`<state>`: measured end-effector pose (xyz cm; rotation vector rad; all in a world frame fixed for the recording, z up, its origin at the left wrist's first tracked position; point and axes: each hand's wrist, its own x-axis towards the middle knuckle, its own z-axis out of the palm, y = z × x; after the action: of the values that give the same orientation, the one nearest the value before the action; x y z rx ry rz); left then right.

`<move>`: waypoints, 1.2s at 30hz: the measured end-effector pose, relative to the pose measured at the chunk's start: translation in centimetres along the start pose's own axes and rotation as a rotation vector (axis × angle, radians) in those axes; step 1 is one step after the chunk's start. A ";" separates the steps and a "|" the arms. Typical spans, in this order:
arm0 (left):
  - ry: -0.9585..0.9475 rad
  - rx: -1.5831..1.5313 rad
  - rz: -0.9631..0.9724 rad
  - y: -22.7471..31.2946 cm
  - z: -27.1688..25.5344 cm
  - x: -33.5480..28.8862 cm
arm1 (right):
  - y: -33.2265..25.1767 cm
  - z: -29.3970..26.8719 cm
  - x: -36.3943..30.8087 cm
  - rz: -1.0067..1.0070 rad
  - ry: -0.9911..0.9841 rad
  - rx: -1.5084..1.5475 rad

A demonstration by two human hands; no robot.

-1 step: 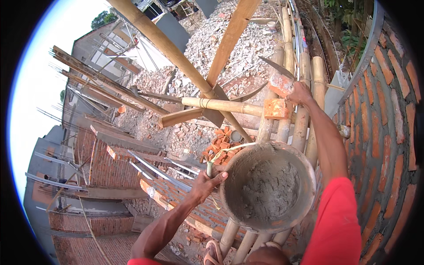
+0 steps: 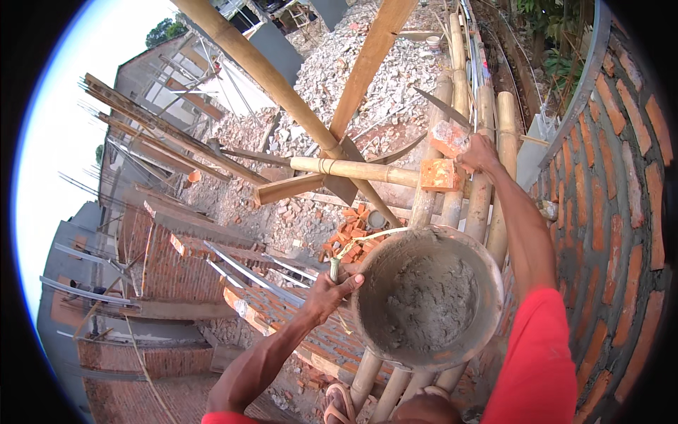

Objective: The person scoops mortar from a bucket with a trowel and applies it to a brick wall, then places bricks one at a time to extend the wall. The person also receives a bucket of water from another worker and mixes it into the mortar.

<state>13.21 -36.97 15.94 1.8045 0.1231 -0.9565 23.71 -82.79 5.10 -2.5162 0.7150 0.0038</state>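
A round bucket [image 2: 498, 286] with wet grey mortar [image 2: 431, 304] inside stands in front of me, over bamboo poles. My left hand [image 2: 328, 295] closes round the wrapped grip of its handle [image 2: 335, 268], the thumb pointing at the rim. My right hand [image 2: 480, 154] reaches beyond the bucket. Its fingers close on the right end of an orange brick piece [image 2: 449, 138] smeared with mortar. Just nearer lies a second brick piece [image 2: 438, 174] on the bamboo. A grey tapering blade [image 2: 441, 106] slants beside the right hand; I cannot tell whether the hand touches it.
Bamboo poles [image 2: 506, 127] run away from me along a brick wall [image 2: 600, 219] on the right. A slanting bamboo post [image 2: 265, 74] and plank [image 2: 374, 60] cross ahead. Down below are a brick pile [image 2: 353, 237] and rubble [image 2: 367, 78]. My sandalled foot [image 2: 340, 403] shows near the bottom.
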 end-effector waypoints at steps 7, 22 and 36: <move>-0.011 0.158 0.137 -1.7 -1.7 1.4 | 1.2 -5.6 -8.7 0.043 0.043 0.884; -0.312 -0.039 0.601 14.5 16.9 -13.8 | -6.5 -15.5 -37.9 -0.264 -0.179 1.680; -0.622 0.913 1.979 23.2 19.8 -24.3 | -10.7 -18.7 -60.1 0.141 -0.021 2.150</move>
<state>-2.65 -55.57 46.34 1.2109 -2.2828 0.0994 -25.26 -54.66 34.87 -0.4008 0.3626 -0.4248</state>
